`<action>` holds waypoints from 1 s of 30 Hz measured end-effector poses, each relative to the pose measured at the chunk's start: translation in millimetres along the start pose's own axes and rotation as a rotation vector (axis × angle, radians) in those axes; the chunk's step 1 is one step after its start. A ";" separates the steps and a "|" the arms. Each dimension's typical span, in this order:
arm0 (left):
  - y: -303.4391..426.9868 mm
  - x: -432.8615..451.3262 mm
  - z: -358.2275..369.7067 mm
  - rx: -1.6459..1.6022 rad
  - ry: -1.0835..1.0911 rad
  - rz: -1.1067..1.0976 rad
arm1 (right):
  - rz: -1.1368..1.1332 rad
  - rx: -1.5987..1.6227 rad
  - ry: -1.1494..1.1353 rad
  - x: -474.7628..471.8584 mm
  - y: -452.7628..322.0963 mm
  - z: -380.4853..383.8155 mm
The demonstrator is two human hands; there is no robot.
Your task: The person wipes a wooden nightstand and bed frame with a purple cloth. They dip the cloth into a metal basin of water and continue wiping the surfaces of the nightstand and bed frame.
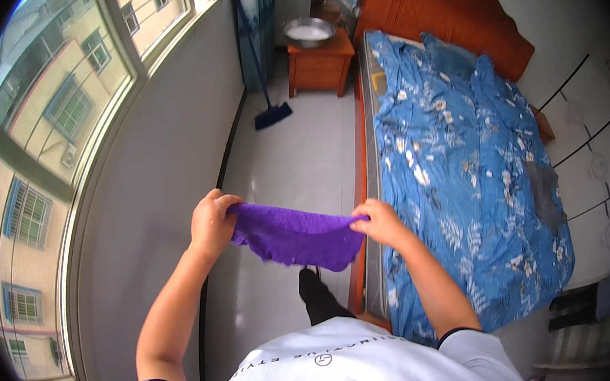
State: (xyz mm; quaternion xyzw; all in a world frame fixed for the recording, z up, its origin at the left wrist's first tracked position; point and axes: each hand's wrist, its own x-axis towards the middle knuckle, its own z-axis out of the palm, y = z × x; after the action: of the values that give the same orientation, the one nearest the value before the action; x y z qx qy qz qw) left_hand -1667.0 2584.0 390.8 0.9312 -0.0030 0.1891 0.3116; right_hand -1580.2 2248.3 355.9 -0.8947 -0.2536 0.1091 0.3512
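Observation:
A purple cloth is stretched between my two hands in front of my body, above the tiled floor. My left hand pinches its upper left corner between thumb and fingers. At the other end, my right hand grips the upper right corner. The cloth's lower edge hangs loose and wavy, sagging toward the right. One dark shoe shows on the floor just below the cloth.
On the right lies a bed with a blue floral cover and a wooden headboard. Ahead, a wooden nightstand carries a metal basin. A broom leans near the curtain. Windows line the left wall.

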 end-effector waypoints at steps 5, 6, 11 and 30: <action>38.7 87.6 35.2 -0.085 0.853 0.112 | -0.248 0.225 0.593 44.7 -14.6 -67.7; 38.0 112.6 53.0 -0.076 0.899 0.055 | -0.233 0.295 0.646 61.0 -11.1 -65.9; -40.5 198.0 166.5 -1.382 0.638 -0.871 | -0.405 0.335 0.110 140.4 -24.9 -31.0; -31.3 446.2 249.7 -0.270 0.086 0.157 | -0.351 0.282 -0.361 448.9 39.6 -50.8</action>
State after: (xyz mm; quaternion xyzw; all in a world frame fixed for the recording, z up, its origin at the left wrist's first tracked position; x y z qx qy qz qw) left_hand -1161.4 2514.0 347.3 0.8688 -0.0877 0.2503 0.4180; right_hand -1165.8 2432.6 358.2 -0.7455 -0.4455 0.2385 0.4346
